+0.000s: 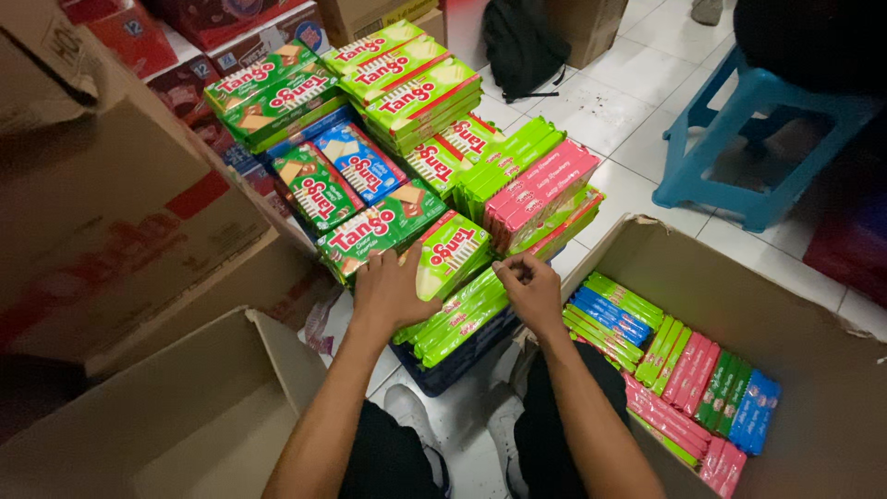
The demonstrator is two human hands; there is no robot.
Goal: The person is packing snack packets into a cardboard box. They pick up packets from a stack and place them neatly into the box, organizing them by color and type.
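Where the left hand lay flat, fingers spread, on the light green flat wafer packet, it pressed rather than gripped; nothing was clamped in it. The right hand had its fingertips pinched together at the packet's right-hand corner, though whether they held the wrapper edge or only touched it could not be told. The packet rested tilted on a row of slim green wafer packs standing on edge, themselves seated in a dark blue plastic crate.

Risks, as judged from this arrangement:
- The packet sat on narrow edges; uneven pressure from either hand could have tipped it forward off the row.
- The adjacent pink slim packs and the dark green carton leaned against neighbouring stacks; a nudge could have toppled them.
- The open brown cardboard box, part-filled with mixed packs, stood just beside the right forearm, where an elbow could have disturbed its rows.
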